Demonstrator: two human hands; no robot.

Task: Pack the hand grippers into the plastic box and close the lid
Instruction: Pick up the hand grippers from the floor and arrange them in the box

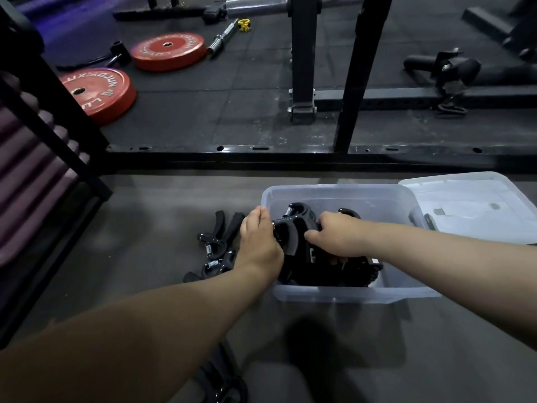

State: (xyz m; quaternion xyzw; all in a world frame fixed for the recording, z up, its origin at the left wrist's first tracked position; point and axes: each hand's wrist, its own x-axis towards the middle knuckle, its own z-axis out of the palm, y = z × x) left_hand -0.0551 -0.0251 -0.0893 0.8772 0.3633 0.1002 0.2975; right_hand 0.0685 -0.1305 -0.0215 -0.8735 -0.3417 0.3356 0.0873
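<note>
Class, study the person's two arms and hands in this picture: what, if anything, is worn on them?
Nothing shows on either. The left hand and right hand are bare, without gloves, rings or watch. Both forearms are uncovered to the frame edge, with no sleeves in view.

Dim gym, low light, purple-blue glow top left. Smooth grey floor (145, 228) in the near half; beyond a black steel base rail with holes (290, 152) lies dark rubber tile matting (232, 97). Two black steel rack uprights (303, 53) stand on the matting. Two red round bumper plates (98, 94) lie flat on it at left, a chrome barbell end (222, 39) and a small yellow collar (245, 25) just behind. Left edge: black angled frame (58, 106) over purple ribbed padding (26, 170).
</note>
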